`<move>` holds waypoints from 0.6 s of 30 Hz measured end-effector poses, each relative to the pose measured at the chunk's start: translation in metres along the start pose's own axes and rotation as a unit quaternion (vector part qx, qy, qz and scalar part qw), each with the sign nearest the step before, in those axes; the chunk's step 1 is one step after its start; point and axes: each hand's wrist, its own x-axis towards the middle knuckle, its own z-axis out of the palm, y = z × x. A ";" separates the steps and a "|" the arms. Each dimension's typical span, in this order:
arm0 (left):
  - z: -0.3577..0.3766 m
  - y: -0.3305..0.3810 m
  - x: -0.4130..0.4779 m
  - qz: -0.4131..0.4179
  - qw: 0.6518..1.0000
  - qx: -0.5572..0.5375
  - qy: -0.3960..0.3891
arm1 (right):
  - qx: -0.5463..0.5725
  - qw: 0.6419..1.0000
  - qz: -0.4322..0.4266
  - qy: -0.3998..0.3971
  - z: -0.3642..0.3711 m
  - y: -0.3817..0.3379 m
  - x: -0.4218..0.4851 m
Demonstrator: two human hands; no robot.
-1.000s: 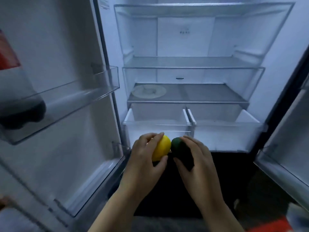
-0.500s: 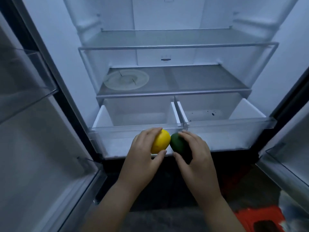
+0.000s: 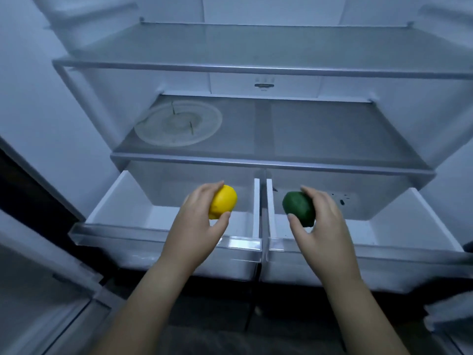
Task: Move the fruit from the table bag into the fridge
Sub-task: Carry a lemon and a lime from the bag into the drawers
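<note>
While held over the pulled-out drawers and not yet set down, could go wrong in a few ways.

Starting with the fridge [image 3: 38, 103]: standing open, with only a round plate [image 3: 179, 124] at the left of the lower shelf [image 3: 332, 129]. Front edge of that shelf jutting just above the drawer backs, so likely to catch knuckles on a hasty lift.

Next, left drawer [image 3: 153, 242] and right drawer [image 3: 384, 254]: both drawn forward, side by side, with hard white floors and thin upright walls meeting at the middle. Released from up here, apt to bounce, bruise, or roll into a corner. Released too near the middle, apt to strike a wall and hop into the other drawer or out over the front rim.

Then left hand [image 3: 194, 226]: curled round the yellow fruit [image 3: 225, 203], fingers over the top, thumb at the near side, above the right half of the left drawer. Right hand [image 3: 325, 226]: wrapped likewise round the green fruit [image 3: 298, 207], above the left end of the right drawer. Gripped more by fingertips than palm, so prone to slipping if loosened early.

Yellow fruit: oval, long axis steep, upper end leaning back and right. Green fruit: oval too, long axis slanting from back left down to front right. Rolling likeliest across those axes.
</note>
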 end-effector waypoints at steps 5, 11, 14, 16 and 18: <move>0.024 -0.019 0.019 -0.037 0.997 0.039 -0.051 | -0.069 0.992 0.058 -0.092 0.005 0.030 0.024; 0.032 -0.032 0.041 -0.052 0.994 0.053 -0.081 | -0.085 0.990 0.059 -0.099 0.013 0.033 0.029; 0.039 -0.034 0.052 -0.053 0.983 0.092 -0.151 | -0.091 0.984 0.066 -0.138 0.010 0.034 0.037; 0.043 -0.037 0.061 -0.031 0.974 0.115 -0.194 | -0.113 0.975 0.073 -0.177 0.006 0.036 0.054; 0.046 -0.042 0.070 -0.007 0.963 0.127 -0.237 | -0.148 0.962 0.067 -0.220 0.002 0.041 0.075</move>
